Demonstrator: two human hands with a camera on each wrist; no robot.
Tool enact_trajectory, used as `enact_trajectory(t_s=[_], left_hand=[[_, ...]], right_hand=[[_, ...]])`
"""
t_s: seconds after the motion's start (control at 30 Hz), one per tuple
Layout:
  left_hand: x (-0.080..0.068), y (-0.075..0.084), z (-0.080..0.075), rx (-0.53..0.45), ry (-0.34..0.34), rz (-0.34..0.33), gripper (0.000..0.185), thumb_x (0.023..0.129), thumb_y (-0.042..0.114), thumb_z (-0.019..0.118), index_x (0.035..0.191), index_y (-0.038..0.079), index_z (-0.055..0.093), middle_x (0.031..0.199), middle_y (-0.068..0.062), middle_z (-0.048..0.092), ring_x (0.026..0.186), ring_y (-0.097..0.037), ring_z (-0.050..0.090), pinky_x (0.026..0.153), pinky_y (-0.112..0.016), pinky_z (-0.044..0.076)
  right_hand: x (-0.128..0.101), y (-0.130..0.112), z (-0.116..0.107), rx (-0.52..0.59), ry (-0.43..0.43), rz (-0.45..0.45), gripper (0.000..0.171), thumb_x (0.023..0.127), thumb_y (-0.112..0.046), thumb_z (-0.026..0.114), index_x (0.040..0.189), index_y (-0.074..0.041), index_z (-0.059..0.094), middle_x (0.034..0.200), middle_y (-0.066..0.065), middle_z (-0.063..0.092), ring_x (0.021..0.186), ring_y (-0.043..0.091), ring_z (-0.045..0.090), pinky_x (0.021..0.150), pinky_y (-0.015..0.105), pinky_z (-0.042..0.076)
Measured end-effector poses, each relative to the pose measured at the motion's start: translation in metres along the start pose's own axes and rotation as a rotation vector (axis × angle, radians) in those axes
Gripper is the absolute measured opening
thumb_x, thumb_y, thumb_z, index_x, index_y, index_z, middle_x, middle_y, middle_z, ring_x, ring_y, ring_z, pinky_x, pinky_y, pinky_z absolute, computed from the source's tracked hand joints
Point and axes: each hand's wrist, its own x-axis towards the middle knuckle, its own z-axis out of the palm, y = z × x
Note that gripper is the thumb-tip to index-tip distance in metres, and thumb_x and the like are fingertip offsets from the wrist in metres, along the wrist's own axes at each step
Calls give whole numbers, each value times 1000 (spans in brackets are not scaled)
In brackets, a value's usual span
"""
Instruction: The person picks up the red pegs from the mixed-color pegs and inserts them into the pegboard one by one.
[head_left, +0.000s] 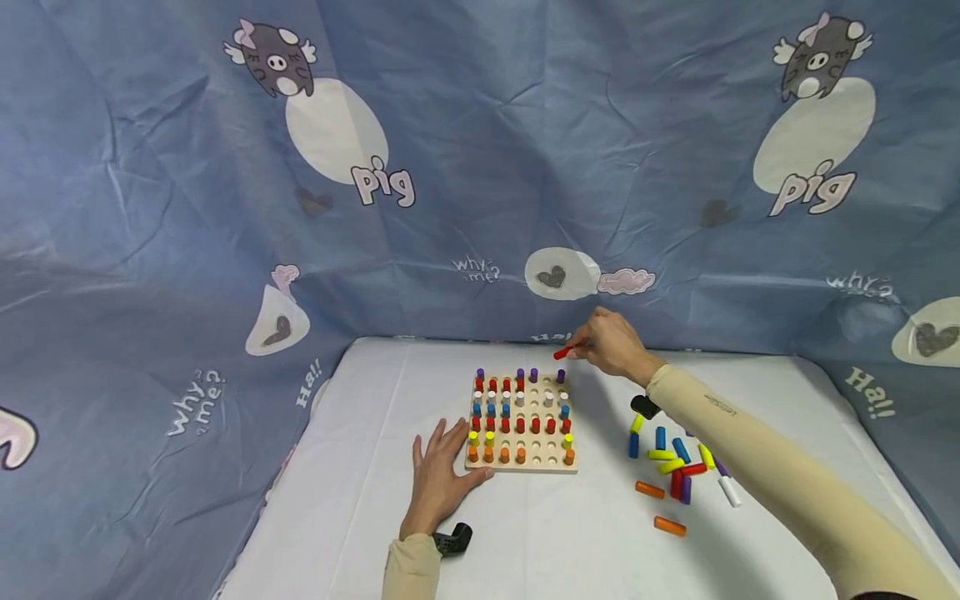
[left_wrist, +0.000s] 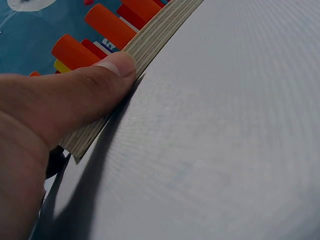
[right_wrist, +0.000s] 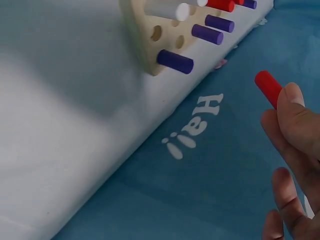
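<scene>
Presently the right hand [head_left: 615, 343] pinches a red peg [head_left: 562, 353] in its fingertips, held in the air just past the far right corner of the wooden pegboard [head_left: 522, 463], at about 1 o'clock from the board's centre. The left hand [head_left: 438, 477] lies flat on the white table [head_left: 540, 542], fingers straight, thumb pressed against the board's near-left edge (7 o'clock). Rows of purple, red, blue, white, yellow and orange pegs stand in the board. Loose pegs [head_left: 678, 467] lie scattered at 4 o'clock, well apart from it.
</scene>
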Motion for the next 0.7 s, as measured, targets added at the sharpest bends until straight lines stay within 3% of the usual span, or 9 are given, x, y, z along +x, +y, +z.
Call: enact_trajectory(t_s=[0.2,0.33,0.57,0.7], left_hand=[[1,0,1,6,20,24,86,80,51,89,148,5,61,157,-15,58,155,-44,38,124,-78,10],[2,1,2,6,-1,11,88,81,53,88,150,6,60,158,-14,56,157,-42,36,125,-76,8],[2,0,0,20,4,14,88,79,52,89,149,7,61,158,-13,57,156,-42,37,125,-76,9],[1,-2,0,25,4,15,89,79,52,89,150,7,60,158,-13,57,156,-43,37,125,-77,9]], right_hand=[[10,-6,8,-5,-29,-13,11,83,-21,92,90,-14,87,86,-1,82,79,21,53,70,41,47],[14,-8,15,-4,-55,-22,12,81,-22,93,90,-14,87,87,-1,82,77,20,52,70,42,46],[19,-12,30,-26,-167,-3,10,83,-22,90,93,-19,88,88,-5,82,78,17,45,69,35,33],[22,-16,38,-7,-205,-4,9,85,-22,89,93,-18,88,87,-5,81,79,17,45,69,34,32]])
